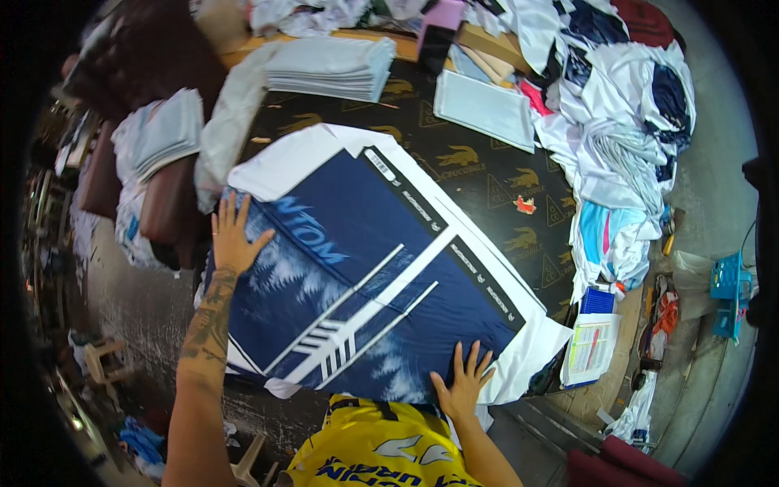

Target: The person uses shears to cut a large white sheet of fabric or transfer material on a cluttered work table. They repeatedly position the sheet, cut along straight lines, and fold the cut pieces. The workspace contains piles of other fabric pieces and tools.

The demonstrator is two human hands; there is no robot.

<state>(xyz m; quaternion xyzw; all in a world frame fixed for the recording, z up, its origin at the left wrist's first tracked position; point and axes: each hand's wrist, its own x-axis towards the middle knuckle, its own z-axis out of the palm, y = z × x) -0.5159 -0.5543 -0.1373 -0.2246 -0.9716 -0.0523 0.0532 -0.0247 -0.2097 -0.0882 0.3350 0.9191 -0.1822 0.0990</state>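
Note:
A large printed fabric panel (324, 243), navy with white stripes, pale blue lettering and a black band along one edge, is spread on the dark table (454, 134). White margins of cloth surround the print. My left hand (236, 235) presses flat on the panel's left edge, fingers spread. Near the lower right corner of the print, my right hand (464, 380) also rests flat with fingers apart. Neither hand grips anything. The panel's lower edge meets my yellow shirt (389, 442).
A stack of folded pale cloth (329, 69) and a flat pale bundle (484, 109) sit at the far side. White and coloured fabric (617, 162) heaps up at right, beside a printed sheet (590, 349). A blue plastic basket (730, 284) stands farther right. Brown padded seating (166, 203) is at left.

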